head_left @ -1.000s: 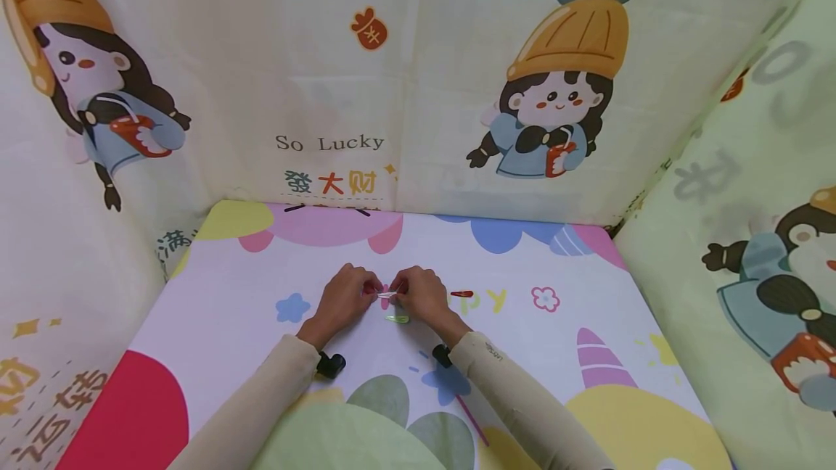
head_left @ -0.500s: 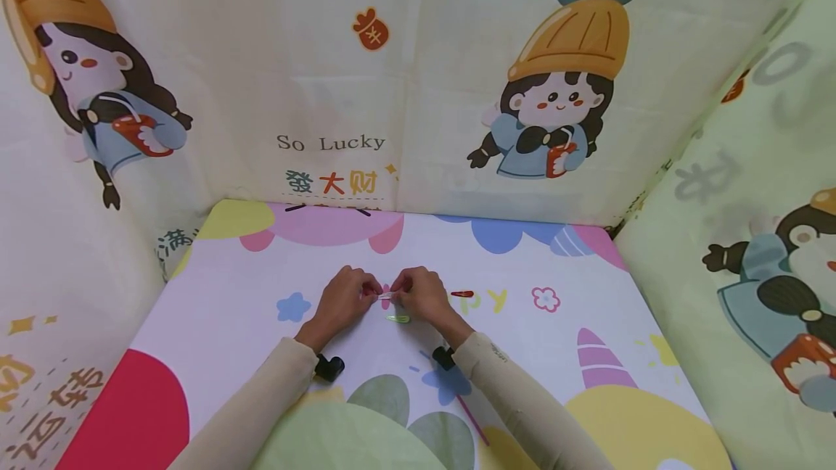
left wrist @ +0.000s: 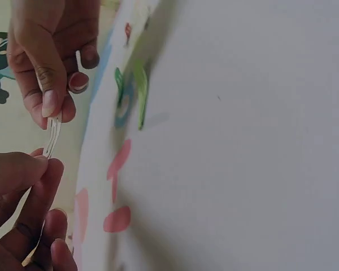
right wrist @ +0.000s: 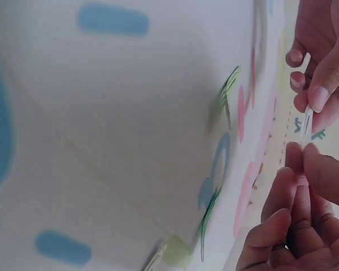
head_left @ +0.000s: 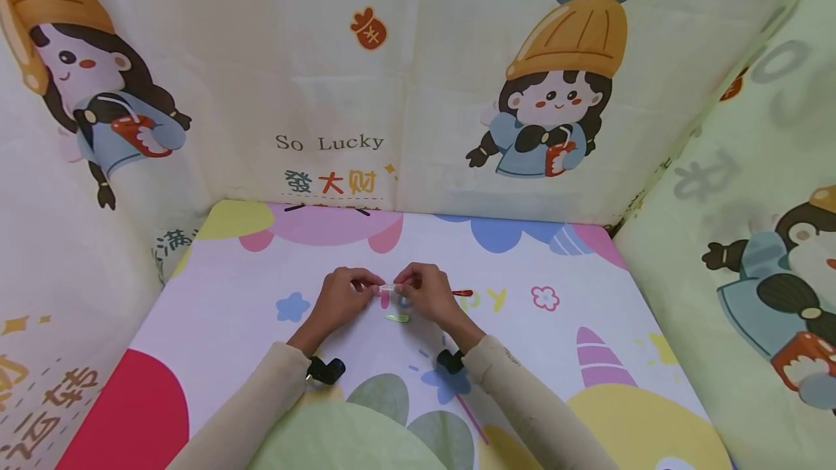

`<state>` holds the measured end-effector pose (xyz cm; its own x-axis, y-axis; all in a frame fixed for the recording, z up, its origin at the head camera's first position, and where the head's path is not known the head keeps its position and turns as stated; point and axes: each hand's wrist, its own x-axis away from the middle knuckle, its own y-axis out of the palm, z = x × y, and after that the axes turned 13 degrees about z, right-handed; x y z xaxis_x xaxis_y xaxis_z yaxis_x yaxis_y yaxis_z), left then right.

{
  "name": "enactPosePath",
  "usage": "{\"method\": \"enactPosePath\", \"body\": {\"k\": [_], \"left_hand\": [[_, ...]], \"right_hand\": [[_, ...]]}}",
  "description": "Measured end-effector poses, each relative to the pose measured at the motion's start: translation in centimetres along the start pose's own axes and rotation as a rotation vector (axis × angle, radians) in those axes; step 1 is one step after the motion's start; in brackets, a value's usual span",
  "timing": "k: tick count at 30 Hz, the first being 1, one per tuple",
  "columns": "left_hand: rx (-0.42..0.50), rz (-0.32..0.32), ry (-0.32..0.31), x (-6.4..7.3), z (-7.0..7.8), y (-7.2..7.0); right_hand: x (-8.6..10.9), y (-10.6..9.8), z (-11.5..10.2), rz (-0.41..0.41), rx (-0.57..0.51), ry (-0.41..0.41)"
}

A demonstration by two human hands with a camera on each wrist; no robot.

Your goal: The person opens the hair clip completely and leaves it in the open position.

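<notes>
A white snap hair clip is held up off the table between both hands. My left hand pinches one end of it, thumb against fingers. The other end sits between the thumb and fingers of my right hand. Its slotted shape shows in the left wrist view, where the clip bridges the two sets of fingertips. Below the hands lies a light green hair clip. A dark green clip rests near it in the right wrist view. Right of my right hand lies a red hair clip.
The table carries a colourful printed cover with flowers, stars and letters. Cartoon-printed cloth hangs behind it and at both sides. A black wrist camera sits at the left wrist, another at the right.
Both hands have risen slightly with the white hair clip, uncovering more of the printed letters under them. My right wrist has shifted a little to the right. The green and red clips stay put.
</notes>
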<state>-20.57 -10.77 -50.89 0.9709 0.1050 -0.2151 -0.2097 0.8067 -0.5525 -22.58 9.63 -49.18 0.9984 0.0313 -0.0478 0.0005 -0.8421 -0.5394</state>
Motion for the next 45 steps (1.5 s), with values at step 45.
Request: {"method": "enactPosePath", "body": {"k": [45], "left_hand": [[0.498,-0.063,-0.324,0.4,1.0,-1.2]], "right_hand": [[-0.1,-0.7,-0.9,0.084,-0.315,0.032]]}}
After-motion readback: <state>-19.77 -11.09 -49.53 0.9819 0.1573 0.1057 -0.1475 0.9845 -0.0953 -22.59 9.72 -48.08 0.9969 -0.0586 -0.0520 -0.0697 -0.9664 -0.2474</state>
